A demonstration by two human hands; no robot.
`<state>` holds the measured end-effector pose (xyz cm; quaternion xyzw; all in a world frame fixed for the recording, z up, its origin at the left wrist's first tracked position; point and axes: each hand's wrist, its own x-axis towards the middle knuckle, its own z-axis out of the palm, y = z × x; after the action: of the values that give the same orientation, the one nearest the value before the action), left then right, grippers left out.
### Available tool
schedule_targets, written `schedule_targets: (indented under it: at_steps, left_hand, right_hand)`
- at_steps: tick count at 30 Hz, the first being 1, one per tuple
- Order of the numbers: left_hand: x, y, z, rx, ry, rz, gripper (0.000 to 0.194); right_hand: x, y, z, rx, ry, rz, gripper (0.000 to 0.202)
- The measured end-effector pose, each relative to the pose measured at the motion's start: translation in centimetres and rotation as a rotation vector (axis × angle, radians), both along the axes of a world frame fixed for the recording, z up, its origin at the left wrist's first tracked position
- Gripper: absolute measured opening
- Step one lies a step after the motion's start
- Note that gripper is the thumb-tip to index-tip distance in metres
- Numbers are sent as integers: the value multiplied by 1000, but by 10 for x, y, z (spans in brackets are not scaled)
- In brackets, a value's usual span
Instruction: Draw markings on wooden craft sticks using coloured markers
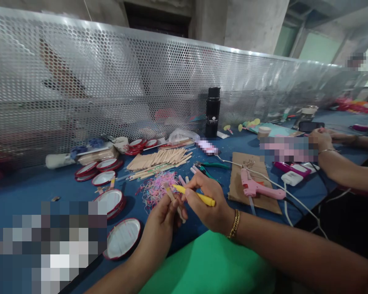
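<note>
Between the fingers and thumb of my left hand (164, 216) is a wooden craft stick (170, 193), held tilted above the table. My right hand (207, 200) grips a yellow marker (209, 200) like a pen, its tip pointing at the upper part of the stick. Whether the tip touches the wood I cannot tell. Just behind my hands lies a pile of colourful rubber bands (158, 183). Farther back, many loose craft sticks (159, 158) are heaped. Red-rimmed round lids (123, 239) lie to the left of my left hand.
A pink glue gun (259, 190) rests on cardboard (236, 173) at the right, with white cables around it. Teal-handled pliers (216, 165) lie behind my right hand. A black bottle (213, 114) stands before the perforated metal screen (110, 77). Another person's hands (322, 141) are at far right.
</note>
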<state>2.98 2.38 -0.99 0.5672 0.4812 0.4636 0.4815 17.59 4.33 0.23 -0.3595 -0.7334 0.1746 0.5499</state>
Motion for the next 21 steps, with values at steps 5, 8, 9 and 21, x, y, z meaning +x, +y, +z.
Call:
schedule_targets:
  at_steps: [5, 8, 9, 21]
  left_hand:
    - [0, 0, -1, 18, -9, 11, 35]
    - [0, 0, -2, 7, -11, 0, 33]
    - [1, 1, -2, 1, -11, -3, 33]
    - [0, 1, 0, 10, -11, -2, 31]
  right_hand:
    - [-3, -1, 0, -14, -26, 47, 9]
    - [-2, 1, 0, -10, -17, 20, 11]
    - [-2, 2, 0, -7, -9, 9, 12]
    - [-1, 1, 0, -8, -9, 16, 11]
